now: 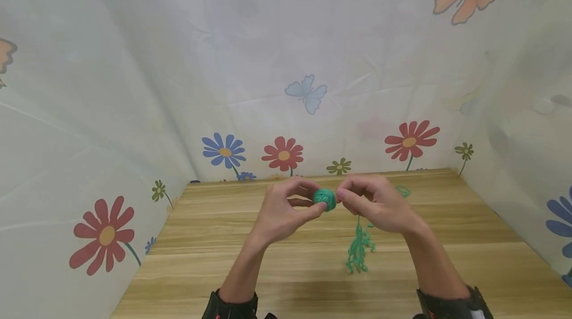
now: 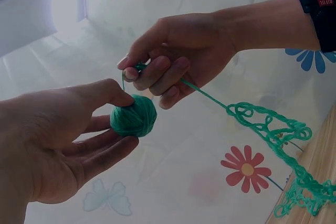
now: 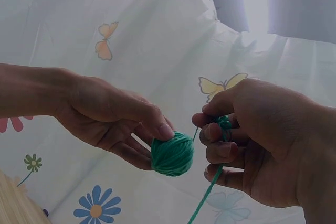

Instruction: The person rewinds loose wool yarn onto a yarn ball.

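A small ball of green yarn [image 1: 324,200] is held by my left hand [image 1: 282,212], thumb on one side and fingers on the other. Just to its right, my right hand [image 1: 377,201] pinches the yarn strand between thumb and forefinger. In the left wrist view a short taut strand runs from the yarn ball [image 2: 134,116] up to the right hand [image 2: 170,59]. Below the right hand hangs a loose, looped tangle of green yarn [image 1: 359,249]. The right wrist view shows the strand [image 3: 206,196] passing through the right hand's curled fingers.
A wooden table [image 1: 201,259] lies beneath both hands. Farther back on it rests a small loop of green yarn [image 1: 403,190]. A pale curtain with flowers and butterflies [image 1: 250,61] encloses the table at the back and both sides.
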`<state>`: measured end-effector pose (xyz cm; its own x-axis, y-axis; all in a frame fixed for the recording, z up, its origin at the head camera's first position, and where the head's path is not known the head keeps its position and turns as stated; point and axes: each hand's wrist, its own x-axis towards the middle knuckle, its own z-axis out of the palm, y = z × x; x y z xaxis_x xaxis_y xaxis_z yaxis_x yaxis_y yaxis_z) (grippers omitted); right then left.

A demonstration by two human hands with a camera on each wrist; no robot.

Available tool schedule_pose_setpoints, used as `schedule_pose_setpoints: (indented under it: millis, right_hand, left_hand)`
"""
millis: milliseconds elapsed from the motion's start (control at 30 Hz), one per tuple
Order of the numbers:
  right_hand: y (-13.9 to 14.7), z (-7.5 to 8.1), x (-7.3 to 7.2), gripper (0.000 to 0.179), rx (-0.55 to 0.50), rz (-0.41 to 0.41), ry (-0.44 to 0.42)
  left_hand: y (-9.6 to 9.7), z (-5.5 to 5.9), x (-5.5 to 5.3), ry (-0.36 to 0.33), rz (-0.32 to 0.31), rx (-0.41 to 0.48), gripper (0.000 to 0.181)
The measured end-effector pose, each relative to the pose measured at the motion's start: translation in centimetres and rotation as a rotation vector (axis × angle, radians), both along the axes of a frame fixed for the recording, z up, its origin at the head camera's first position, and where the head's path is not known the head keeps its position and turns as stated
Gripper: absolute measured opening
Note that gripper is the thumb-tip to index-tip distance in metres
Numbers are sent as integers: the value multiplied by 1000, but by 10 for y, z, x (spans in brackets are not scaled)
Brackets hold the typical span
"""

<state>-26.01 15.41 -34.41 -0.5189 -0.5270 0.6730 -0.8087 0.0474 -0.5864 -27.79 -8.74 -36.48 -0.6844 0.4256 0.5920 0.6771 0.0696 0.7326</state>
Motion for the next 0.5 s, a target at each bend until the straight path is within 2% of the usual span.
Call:
schedule_pose_setpoints:
  millis: [333,500]
  right_hand:
    - [-6,-4,-2,30,109,54,36]
    - [-8,-6,-3,28,157,67,63]
  left_hand:
    - [1,1,1,-30,84,104,30]
    - [2,4,3,-75,42,193,29]
